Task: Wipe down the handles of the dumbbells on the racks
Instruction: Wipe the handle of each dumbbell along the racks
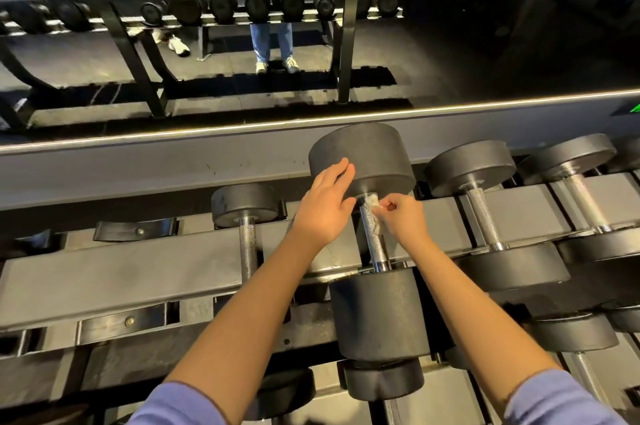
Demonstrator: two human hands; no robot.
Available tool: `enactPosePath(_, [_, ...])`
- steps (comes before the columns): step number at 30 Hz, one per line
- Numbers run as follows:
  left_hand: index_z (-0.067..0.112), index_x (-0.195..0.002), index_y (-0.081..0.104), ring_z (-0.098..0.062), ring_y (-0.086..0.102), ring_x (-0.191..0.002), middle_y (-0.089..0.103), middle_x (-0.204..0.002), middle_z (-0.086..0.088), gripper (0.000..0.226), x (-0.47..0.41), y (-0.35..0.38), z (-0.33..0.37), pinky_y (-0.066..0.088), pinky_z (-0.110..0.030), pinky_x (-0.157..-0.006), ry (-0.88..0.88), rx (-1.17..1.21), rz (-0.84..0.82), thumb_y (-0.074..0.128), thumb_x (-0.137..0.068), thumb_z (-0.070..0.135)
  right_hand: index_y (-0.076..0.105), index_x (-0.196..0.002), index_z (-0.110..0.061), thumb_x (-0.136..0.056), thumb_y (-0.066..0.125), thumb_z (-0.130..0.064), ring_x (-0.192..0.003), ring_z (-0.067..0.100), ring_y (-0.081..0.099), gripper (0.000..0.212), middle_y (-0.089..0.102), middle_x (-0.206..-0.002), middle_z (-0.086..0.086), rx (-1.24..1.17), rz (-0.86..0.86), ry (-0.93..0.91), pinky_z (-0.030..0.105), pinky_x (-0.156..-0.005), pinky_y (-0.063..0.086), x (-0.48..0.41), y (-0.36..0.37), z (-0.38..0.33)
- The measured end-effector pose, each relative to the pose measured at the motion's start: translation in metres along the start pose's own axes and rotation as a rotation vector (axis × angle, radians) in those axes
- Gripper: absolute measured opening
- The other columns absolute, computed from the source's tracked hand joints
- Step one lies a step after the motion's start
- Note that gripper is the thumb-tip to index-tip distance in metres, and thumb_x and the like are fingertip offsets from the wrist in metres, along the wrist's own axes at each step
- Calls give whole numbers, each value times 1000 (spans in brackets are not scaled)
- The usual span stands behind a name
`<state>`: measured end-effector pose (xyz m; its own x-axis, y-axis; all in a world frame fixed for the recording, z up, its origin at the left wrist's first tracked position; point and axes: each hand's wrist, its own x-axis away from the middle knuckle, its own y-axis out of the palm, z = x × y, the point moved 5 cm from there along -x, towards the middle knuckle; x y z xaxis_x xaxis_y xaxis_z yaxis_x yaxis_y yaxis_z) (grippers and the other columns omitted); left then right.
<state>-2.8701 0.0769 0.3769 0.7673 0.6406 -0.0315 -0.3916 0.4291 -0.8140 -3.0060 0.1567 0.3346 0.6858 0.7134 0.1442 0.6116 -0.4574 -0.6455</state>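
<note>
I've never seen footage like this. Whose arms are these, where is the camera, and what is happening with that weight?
There is no machine here. A person wears one camera on the head, and it looks down at their own arms. The left hand lies flat against the far end of a big dumbbell, which sits on a rack. The right hand pinches a white wipe against the top of the metal handle. Other dumbbells rest on either side. Above is what looks like a mirror, showing another rack and someone's legs.
</note>
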Motion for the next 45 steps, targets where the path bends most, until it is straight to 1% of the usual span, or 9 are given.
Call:
enactPosePath(7, [21,-152,18,-13,8,-145,12,-159,6,59,1,0,1,19,-38,-118,11,-24,22,45,-100,22,66,-80,-14,-83,72,-13,-84,17,60,7,65,-87,4,219,-258,135,27,-76,48,18,-5,22])
enactPosePath(11, [15,-136,51,-16,38,-126,48,-135,-1,39,14,2,0,39,-37,-103,50,5,212,50,-97,18,66,-80,-19,-85,69,-12,-73,11,56,9,60,-77,-3,14,-97,79,20,-66,43,34,-21,20])
enactPosePath(16, [15,-123,62,-12,56,-89,58,-103,1,30,28,47,-1,46,-31,-85,-164,402,30,55,-94,24,72,-88,-13,-85,68,-9,-69,11,56,6,63,-72,-2,-212,-54,23,23,-69,45,45,-28,16])
enactPosePath(22, [16,-94,66,-19,61,-80,67,-86,-14,11,26,65,16,52,-41,-85,-265,865,-16,57,-93,10,71,-106,-9,-91,59,-7,-86,16,63,19,71,-93,7,-207,-123,-18,20,-74,51,54,-24,10])
enactPosePath(24, [21,-85,67,-17,63,-77,69,-82,-10,12,22,64,10,53,-41,-80,-320,825,75,61,-91,13,66,-117,-10,-94,57,-11,-93,13,62,25,69,-103,5,-189,-100,0,19,-79,49,58,-25,12])
enactPosePath(29, [13,-98,66,0,56,-70,61,-81,8,10,10,52,-10,41,-4,-60,-380,546,298,63,-90,19,57,-131,-14,-98,49,-24,-102,13,57,35,65,-120,6,-73,109,63,27,-88,45,83,-32,32])
enactPosePath(34, [11,-94,67,-17,64,-78,66,-84,-1,11,-4,65,-4,56,-39,-71,-378,498,258,62,-91,21,56,-130,-14,-99,45,-28,-100,13,58,36,65,-116,5,-64,145,74,27,-86,46,88,-34,31])
enactPosePath(41, [8,-66,61,-15,50,-71,54,-80,-4,21,5,85,-2,30,-26,-62,-267,279,100,65,-86,14,64,-118,-16,-98,45,-31,-92,16,60,31,67,-101,2,-52,126,112,32,-79,47,86,-33,32])
enactPosePath(45, [11,-76,67,-17,58,-75,63,-79,-2,9,7,80,-5,42,-29,-64,-255,330,112,67,-84,14,66,-113,-15,-98,46,-29,-86,15,59,29,65,-90,-2,-73,124,131,32,-77,47,88,-33,32])
